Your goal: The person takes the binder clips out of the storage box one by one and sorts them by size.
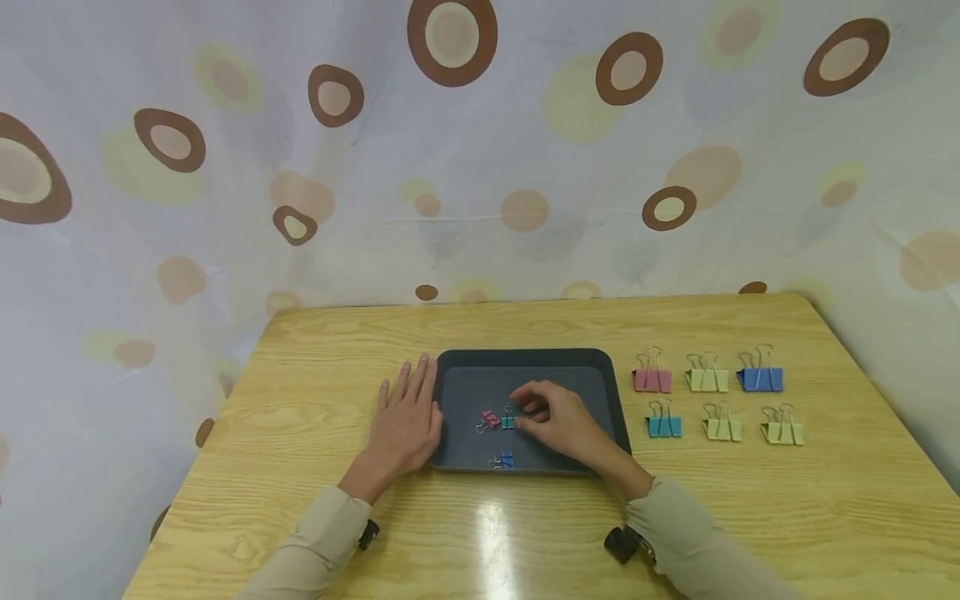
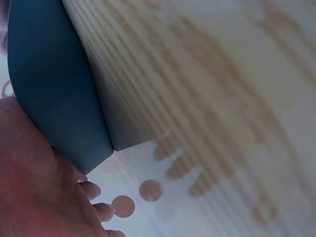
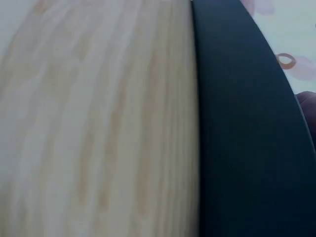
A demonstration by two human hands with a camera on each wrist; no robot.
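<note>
In the head view a dark grey tray point(image 1: 465, 358) lies on the table with several small binder clips in it. My right hand point(image 1: 561, 421) is over the tray, thumb and index finger apart beside a small teal binder clip point(image 1: 509, 422). Its thumb tip is at the clip's right edge; whether they touch is unclear. Left of that clip lies a small pink binder clip point(image 1: 491, 418), and a small blue binder clip point(image 1: 507, 459) lies near the front rim. My left hand point(image 1: 407, 429) rests flat on the table, thumb against the tray's left edge.
Right of the tray, two rows of larger binder clips stand on the wooden table point(image 1: 337, 350): pink point(image 1: 652, 381), pale yellow point(image 1: 707, 381) and blue point(image 1: 761, 379) behind; teal point(image 1: 664, 426) and two pale yellow ones point(image 1: 723, 429) in front. A patterned cloth point(image 1: 480, 167) hangs behind.
</note>
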